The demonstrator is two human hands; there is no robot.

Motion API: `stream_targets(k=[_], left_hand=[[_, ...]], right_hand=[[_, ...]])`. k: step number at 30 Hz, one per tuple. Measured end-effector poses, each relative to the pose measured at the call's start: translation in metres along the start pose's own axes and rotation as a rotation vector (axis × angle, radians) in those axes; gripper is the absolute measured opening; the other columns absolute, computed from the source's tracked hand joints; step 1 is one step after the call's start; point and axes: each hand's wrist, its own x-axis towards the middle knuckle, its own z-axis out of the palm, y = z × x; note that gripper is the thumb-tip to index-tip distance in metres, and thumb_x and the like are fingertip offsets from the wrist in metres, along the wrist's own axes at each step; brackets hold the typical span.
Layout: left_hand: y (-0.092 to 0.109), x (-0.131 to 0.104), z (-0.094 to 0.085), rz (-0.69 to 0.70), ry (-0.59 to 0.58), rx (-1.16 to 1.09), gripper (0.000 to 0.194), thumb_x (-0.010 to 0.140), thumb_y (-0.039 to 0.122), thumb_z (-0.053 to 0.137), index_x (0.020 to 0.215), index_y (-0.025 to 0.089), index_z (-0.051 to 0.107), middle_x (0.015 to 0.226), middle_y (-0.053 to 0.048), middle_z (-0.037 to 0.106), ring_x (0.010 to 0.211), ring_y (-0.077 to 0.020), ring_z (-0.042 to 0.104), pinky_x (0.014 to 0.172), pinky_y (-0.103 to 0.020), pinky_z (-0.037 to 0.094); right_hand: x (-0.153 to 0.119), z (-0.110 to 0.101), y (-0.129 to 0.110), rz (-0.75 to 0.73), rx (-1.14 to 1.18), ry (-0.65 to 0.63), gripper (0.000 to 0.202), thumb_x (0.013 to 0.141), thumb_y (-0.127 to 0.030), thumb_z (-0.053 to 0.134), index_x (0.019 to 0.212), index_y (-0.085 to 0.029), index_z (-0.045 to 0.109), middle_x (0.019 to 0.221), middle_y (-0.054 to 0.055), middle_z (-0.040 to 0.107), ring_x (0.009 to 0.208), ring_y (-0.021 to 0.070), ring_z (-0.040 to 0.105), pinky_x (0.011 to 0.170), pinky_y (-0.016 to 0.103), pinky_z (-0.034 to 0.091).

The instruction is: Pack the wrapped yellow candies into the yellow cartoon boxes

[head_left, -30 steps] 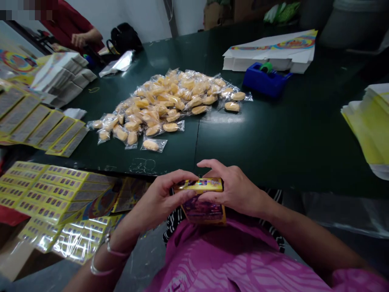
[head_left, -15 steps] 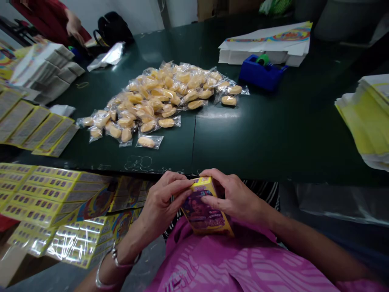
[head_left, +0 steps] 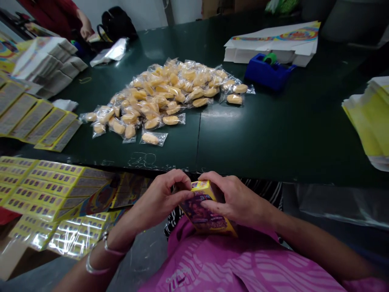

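A small purple and yellow cardboard box (head_left: 206, 217) is tilted against my lap, its yellow top facing up. My right hand (head_left: 232, 198) is closed around its right side, thumb across the printed front and fingers behind the top edge. At the top left corner, my left hand (head_left: 172, 192) pinches with thumb and fingertips against the box's edge; part of the grip is hidden behind the fingers. Beyond the table edge lies a heap of clear-wrapped, pale yellow oval pieces (head_left: 170, 89), with one wrapped piece (head_left: 150, 138) nearest to me.
A blue tape dispenser (head_left: 267, 73) stands before flat white cartons (head_left: 270, 44). Folded yellow cartons (head_left: 369, 117) lie at right. Film-wrapped yellow boxes (head_left: 45, 190) are stacked lower left, below more cartons (head_left: 51, 65). Back left, a person in red (head_left: 54, 16) works near a black bag (head_left: 118, 24).
My left hand's fingers have bent and drawn up into a tighter pinch at the box's top corner, its wrist lower left. The right hand keeps its hold. The view has shifted slightly.
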Motion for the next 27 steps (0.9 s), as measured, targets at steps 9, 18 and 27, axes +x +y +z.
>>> stream_targets(k=[9, 18, 27], left_hand=[[0.001, 0.006, -0.022, -0.234, -0.372, -0.236, 0.015, 0.085, 0.024, 0.059, 0.075, 0.014, 0.055, 0.066, 0.003, 0.05, 0.059, -0.0072, 0.041, 0.053, -0.019, 0.032], [-0.016, -0.01, -0.014, 0.064, -0.033, -0.094, 0.012, 0.089, 0.024, 0.062, 0.1, 0.019, 0.059, 0.091, 0.0, 0.06, 0.081, -0.0103, 0.053, 0.073, -0.021, 0.044], [-0.009, -0.015, 0.01, 0.323, 0.25, 0.228, 0.004, 0.088, 0.012, 0.061, 0.087, 0.015, 0.062, 0.073, 0.0, 0.058, 0.068, -0.0085, 0.053, 0.06, -0.019, 0.041]], right_hand=[[0.004, 0.005, -0.001, -0.052, -0.029, -0.084, 0.035, 0.083, -0.019, 0.068, 0.115, -0.015, 0.055, 0.083, -0.001, 0.064, 0.066, 0.011, 0.056, 0.06, 0.02, 0.039], [0.012, 0.003, 0.005, -0.027, -0.005, -0.066, 0.036, 0.082, -0.019, 0.068, 0.115, -0.015, 0.054, 0.081, -0.001, 0.063, 0.064, 0.011, 0.055, 0.058, 0.02, 0.039], [0.012, 0.002, 0.002, 0.016, 0.003, -0.058, 0.032, 0.082, -0.021, 0.067, 0.112, -0.017, 0.055, 0.077, -0.002, 0.061, 0.062, 0.0106, 0.054, 0.057, 0.021, 0.039]])
